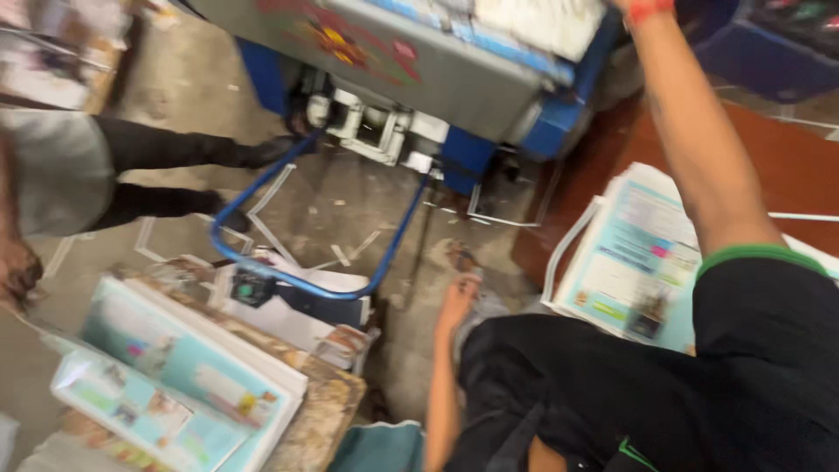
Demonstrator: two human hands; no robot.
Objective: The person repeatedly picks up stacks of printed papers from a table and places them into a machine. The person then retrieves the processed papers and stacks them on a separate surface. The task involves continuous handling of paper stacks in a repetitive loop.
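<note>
My right arm (699,149) reaches up and away toward a grey and blue machine (419,61). A red band sits on the wrist (648,9), and the hand itself is cut off by the top edge. My left hand is not visible. My black clothing (629,393) fills the lower right, and a bare limb (447,350) runs down from it to the floor. Just under my right arm, a stack of teal printed sheets (625,262) lies on a brown surface (804,166). The frame is blurred by motion.
A blue tubular foot frame (306,281) juts from the machine's base over a concrete floor (350,210) littered with paper strips. Another stack of teal printed sheets (175,367) lies on a worn wooden table (323,411). Another person stands at left, with black trousers (166,149) and a hand (17,271).
</note>
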